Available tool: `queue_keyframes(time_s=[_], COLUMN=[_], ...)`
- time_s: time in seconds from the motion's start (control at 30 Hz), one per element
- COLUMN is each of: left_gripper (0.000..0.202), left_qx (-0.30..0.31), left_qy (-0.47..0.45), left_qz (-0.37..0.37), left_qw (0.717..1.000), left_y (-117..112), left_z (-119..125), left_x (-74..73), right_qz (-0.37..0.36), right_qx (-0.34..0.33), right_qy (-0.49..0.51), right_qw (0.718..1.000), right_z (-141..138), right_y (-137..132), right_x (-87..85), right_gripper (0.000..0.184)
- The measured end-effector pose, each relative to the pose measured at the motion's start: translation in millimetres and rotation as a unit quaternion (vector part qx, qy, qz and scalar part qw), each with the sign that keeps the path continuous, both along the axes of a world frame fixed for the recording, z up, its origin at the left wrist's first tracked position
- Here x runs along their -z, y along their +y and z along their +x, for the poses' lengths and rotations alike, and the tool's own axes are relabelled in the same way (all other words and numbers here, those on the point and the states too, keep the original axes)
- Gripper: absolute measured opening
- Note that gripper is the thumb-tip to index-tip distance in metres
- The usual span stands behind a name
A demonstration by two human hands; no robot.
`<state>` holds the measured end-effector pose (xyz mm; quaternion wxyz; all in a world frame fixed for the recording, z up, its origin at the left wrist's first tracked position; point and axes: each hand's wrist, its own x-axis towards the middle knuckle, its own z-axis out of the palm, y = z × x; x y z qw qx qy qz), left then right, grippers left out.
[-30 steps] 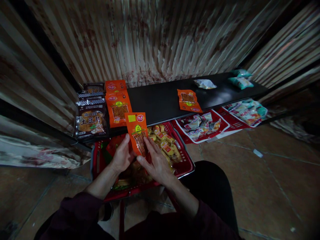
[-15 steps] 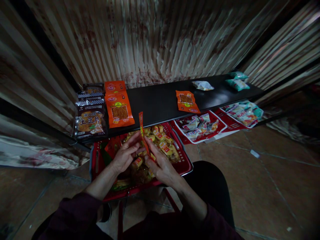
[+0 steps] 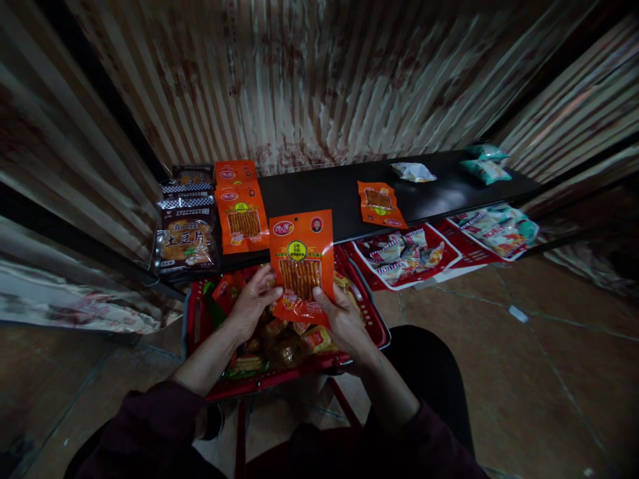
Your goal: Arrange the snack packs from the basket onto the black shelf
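Observation:
An orange snack packet (image 3: 303,253) with a clear window showing brown sticks faces me upright above the red basket. My right hand (image 3: 344,322) grips its lower right side, thumb on the front and fingers behind. At the lower left edge, my left hand (image 3: 249,303) pinches it, with the thumb at the edge and the fingertips partly hidden. Below both hands, the red shopping basket (image 3: 372,313) holds several yellow-wrapped snacks (image 3: 319,339) and another orange packet (image 3: 224,289). Just beyond, similar orange packets (image 3: 243,223) lie overlapped on the black shelf (image 3: 309,193).
Dark potato-slice packets (image 3: 187,236) fill the shelf's left end. Farther right lie a single orange packet (image 3: 380,205), a white packet (image 3: 413,171) and green packets (image 3: 485,171). Under the shelf are red baskets of snacks (image 3: 407,253). A pleated curtain (image 3: 319,86) hangs behind.
The orange packet has turned from edge-on to face me, with its front and window showing. My right hand has shifted slightly right, and the view has moved a little.

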<state>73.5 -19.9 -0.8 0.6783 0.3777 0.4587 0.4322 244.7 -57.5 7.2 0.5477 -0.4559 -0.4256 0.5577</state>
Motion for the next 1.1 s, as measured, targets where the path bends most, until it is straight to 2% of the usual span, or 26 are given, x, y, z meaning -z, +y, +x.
queue_keyframes(time_s=[0.13,0.2,0.4,0.5,0.73,0.97,1.1], left_gripper=[0.034,0.029,0.029,0.025,0.023,0.030,0.033], left_qx=[-0.005,-0.008,-0.030,-0.047,-0.112,-0.169,-0.191], left_qy=[0.028,0.032,0.045,0.060,0.079,0.050,0.059], left_qz=[-0.005,-0.017,-0.008,0.009,0.022,0.026,0.024], left_qw=[1.000,0.999,0.999,0.997,0.990,0.984,0.979], left_y=[1.1,1.5,4.0,6.9,18.4,39.4,52.3], left_z=[-0.1,-0.5,-3.7,-6.1,-13.3,-26.0,-34.1], left_x=[1.3,-1.1,-8.7,-9.0,-7.8,-11.0,-15.7], right_qz=[-0.015,-0.026,-0.068,-0.071,-0.040,-0.025,-0.015], right_qx=[-0.004,-0.003,0.016,0.016,0.019,0.005,0.004], right_qy=[0.025,0.041,0.051,0.033,0.000,-0.007,0.012], right_qw=[1.000,0.999,0.996,0.997,0.999,1.000,1.000], right_z=[-1.8,-2.8,-4.6,-6.8,-14.5,-29.2,-40.6], right_y=[5.1,6.8,13.9,20.0,43.6,69.3,88.8], right_x=[7.0,6.8,4.4,5.9,18.8,12.1,14.2], right_gripper=[0.030,0.030,0.035,0.031,0.027,0.025,0.025])
